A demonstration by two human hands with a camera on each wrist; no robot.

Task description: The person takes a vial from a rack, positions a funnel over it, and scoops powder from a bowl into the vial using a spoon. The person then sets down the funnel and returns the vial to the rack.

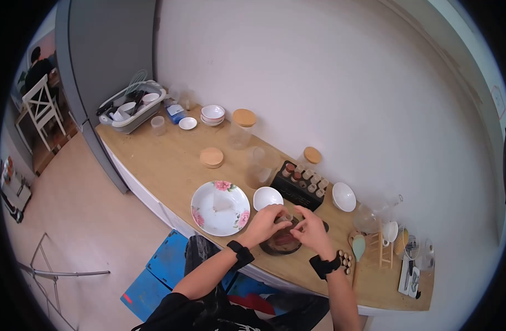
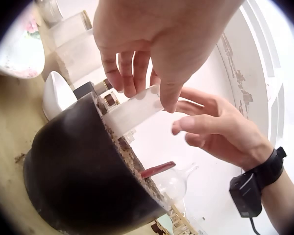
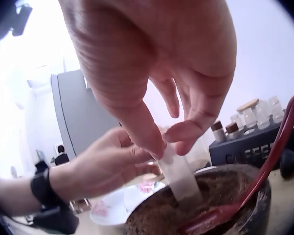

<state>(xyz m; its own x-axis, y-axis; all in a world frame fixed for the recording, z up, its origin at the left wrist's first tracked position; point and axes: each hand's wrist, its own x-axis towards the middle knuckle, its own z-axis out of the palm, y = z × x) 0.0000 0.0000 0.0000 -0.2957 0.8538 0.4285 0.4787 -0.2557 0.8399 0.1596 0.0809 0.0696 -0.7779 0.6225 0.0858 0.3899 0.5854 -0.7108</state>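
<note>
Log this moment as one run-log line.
left hand: pinches small clear jar | right hand: pinches same jar, tipped over black bowl | bowl: brown powder, red spoon | counter: floral plate

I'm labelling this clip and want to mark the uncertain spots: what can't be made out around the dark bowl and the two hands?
- Head view: the bowl is mostly covered by the left hand and right hand; its contents are too small to tell.
- Left wrist view: the clear tube has its upper end hidden by the fingers.
- Right wrist view: the red spoon has its tip buried in brown powder.
</note>
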